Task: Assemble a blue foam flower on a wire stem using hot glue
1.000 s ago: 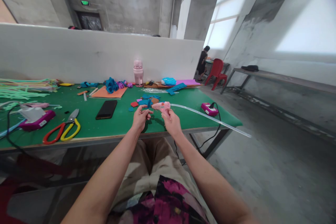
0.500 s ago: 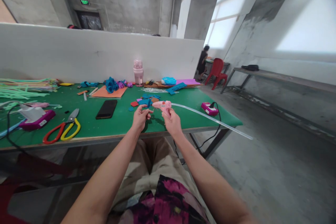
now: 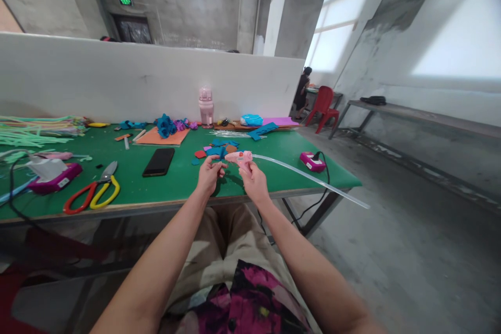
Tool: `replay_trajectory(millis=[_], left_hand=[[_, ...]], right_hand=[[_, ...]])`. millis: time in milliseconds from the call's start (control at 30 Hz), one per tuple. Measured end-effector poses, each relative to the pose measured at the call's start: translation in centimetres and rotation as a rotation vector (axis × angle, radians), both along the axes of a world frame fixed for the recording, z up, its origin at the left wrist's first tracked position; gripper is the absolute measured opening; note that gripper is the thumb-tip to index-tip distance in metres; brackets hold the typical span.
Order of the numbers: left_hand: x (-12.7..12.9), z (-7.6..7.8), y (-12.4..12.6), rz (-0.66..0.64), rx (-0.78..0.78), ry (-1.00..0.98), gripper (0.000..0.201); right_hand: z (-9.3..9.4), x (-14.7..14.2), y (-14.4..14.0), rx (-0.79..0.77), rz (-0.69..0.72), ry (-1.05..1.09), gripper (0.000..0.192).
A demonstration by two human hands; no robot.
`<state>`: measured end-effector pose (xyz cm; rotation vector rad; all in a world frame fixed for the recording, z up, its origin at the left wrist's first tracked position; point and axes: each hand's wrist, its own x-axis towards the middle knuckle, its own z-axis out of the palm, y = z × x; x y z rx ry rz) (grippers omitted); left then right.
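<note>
My right hand (image 3: 255, 181) is wrapped around the handle of a pink glue gun (image 3: 239, 157). A long clear glue stick (image 3: 309, 173) runs out of its back and droops to the right past the table edge. The nozzle points left, close to the fingers of my left hand (image 3: 209, 173). Those fingers are pinched together; whatever they hold is too small to make out. Just beyond both hands lie blue felt pieces (image 3: 214, 151), with a red piece (image 3: 200, 154) and a brown piece (image 3: 231, 149) beside them.
On the green table (image 3: 274, 188) are scissors (image 3: 102, 188), a black phone (image 3: 158, 162), purple power sockets (image 3: 58, 180), another socket with a cord (image 3: 312, 162), blue fabric flowers (image 3: 166, 126) on an orange sheet (image 3: 164, 138) and a pink bottle (image 3: 206, 108). A white partition (image 3: 148, 78) stands behind.
The glue gun and my right hand have shifted slightly left, and the glue stick's far end has moved left with them. My left hand stays nearly in place.
</note>
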<state>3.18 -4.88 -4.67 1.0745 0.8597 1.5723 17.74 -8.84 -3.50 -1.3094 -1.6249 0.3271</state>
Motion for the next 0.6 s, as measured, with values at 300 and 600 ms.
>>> replay_trajectory(millis=[300, 600], left_hand=[[-0.01, -0.06, 0.02, 0.003, 0.007, 0.001, 0.026], [-0.01, 0.00, -0.04, -0.002, 0.000, -0.001, 0.028]], right_hand=[[0.49, 0.11, -0.17, 0.030, -0.006, 0.016, 0.038], [0.15, 0.34, -0.09, 0.008, -0.023, -0.002, 0.037]])
